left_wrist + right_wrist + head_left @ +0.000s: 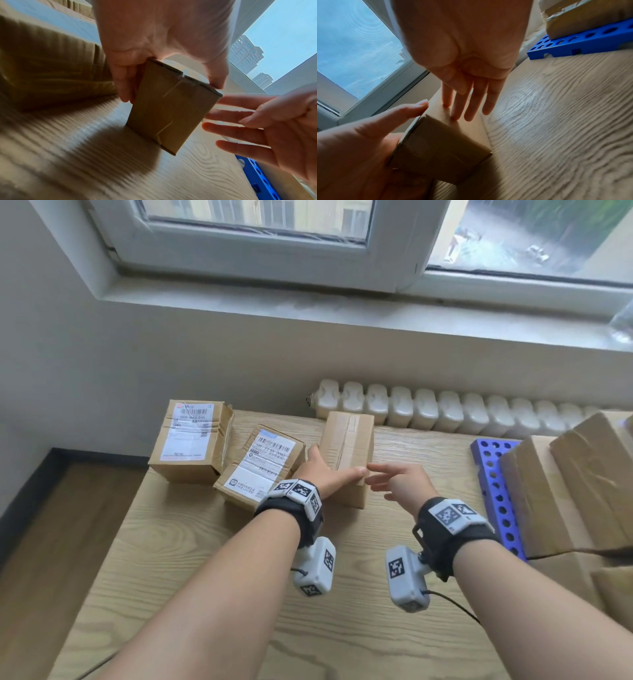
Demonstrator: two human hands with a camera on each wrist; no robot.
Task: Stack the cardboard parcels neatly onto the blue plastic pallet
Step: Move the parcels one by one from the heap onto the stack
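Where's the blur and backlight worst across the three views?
Head view: sharp, evenly lit, wide-angle bend in the window frame. Left wrist view: table smeared with ripple streaks; window bright, so the left hand and plain parcel read dark. Right wrist view: rippled table grain, parcel in shadow, right hand soft.

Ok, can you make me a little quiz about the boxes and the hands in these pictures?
1. True or false: the left hand holds the plain parcel, thumb across its top.
2. How many parcels on the table carry white shipping labels? A) none B) two C) five
3. Fill in: the right hand, fingers straight, reaches toward the plain parcel's ___ side.

Key: 1 true. 2 B: the far labelled parcel and the near labelled parcel. 3 right, the side toward the blue pallet.
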